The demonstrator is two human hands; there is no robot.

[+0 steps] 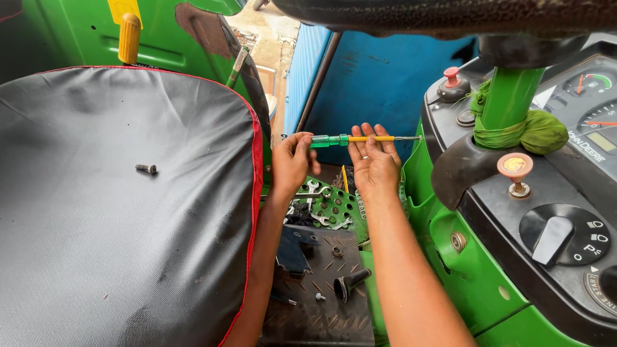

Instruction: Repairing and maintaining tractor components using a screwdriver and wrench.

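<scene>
Two hands hold one screwdriver (360,139) between them, at about the middle of the view, in the gap between seat and dashboard.

The black seat cushion (116,205) with red piping fills the whole side from 7 to 11 o'clock; it looks soft and a little slippery, and a small dark bolt (146,169) lies loose on it. At 3 to 5 o'clock stands the green dashboard (514,212) with its knobs and dials, hard and fixed. At 6 o'clock, below the hands, is the metal floor plate (328,302), with spanners (315,193) and small screws on it.

The screwdriver lies horizontal, its clear green handle toward 9 o'clock and its yellow shaft and thin metal tip toward 3 o'clock. I judge it light and stiff; the plastic handle is smooth, so greasy fingers could slip on it. The handle is the best place to take it, because the shaft is thin.

The left hand (292,164) is closed around the handle end, fingers curled and thumb on top. The right hand (374,164) is only half closed: its fingertips pinch the yellow shaft from behind, the palm stays free.
</scene>
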